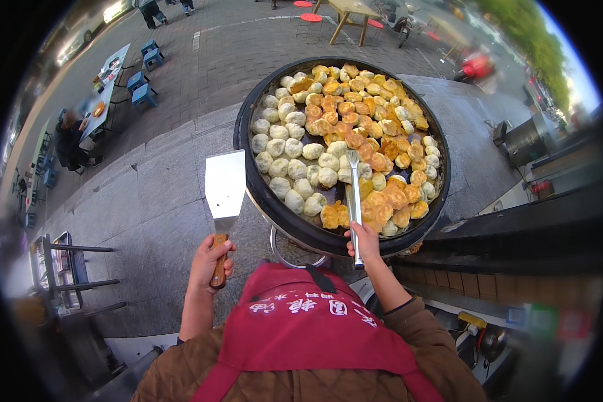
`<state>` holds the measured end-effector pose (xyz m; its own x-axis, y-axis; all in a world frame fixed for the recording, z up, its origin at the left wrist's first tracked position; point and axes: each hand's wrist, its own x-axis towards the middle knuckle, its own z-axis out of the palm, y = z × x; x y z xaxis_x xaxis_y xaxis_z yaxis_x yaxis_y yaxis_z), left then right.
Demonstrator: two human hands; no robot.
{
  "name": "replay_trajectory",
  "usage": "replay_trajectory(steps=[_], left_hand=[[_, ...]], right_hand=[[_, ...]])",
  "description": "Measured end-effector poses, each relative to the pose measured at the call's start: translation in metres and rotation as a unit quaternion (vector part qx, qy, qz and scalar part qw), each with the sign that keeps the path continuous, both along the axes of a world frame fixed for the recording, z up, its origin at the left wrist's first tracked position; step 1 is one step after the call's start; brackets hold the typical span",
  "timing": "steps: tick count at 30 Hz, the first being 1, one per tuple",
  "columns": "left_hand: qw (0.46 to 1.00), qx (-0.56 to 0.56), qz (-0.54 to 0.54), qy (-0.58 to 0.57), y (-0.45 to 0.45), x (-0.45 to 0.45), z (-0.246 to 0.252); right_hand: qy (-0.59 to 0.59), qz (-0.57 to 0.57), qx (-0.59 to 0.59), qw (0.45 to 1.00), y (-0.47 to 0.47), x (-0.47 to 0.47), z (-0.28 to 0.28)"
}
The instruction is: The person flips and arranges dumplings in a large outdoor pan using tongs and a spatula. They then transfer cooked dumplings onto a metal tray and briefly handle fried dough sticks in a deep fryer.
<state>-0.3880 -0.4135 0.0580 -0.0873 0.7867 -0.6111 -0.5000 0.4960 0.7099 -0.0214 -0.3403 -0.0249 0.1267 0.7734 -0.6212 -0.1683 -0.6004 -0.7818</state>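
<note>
My left hand grips the wooden handle of a wide metal spatula, its blade held up beside the rim of a large round griddle pan. My right hand is closed around metal tongs, whose tips reach in among the buns near the middle of the pan. Pale, doughy buns cover the pan's left side. Golden-browned buns fill much of the centre and right, some joined by a crisp yellow crust. Dark pan surface shows in gaps. Whether the tongs pinch a bun cannot be told.
A metal ring handle juts from the pan's near side. Blue stools and a long table with a seated person are at far left. At right are a metal cylinder and a dark counter edge.
</note>
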Motion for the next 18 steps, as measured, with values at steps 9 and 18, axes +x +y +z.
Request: replay_trajectory(steps=[9, 18], left_hand=[[1.0, 0.009, -0.018, -0.008, 0.005, 0.01, 0.008], [0.999, 0.015, -0.033, 0.004, 0.021, 0.021, 0.018]], right_hand=[[0.249, 0.008, 0.059, 0.967, -0.007, 0.04, -0.025], [0.469, -0.043, -0.031, 0.882, 0.002, 0.06, -0.03]])
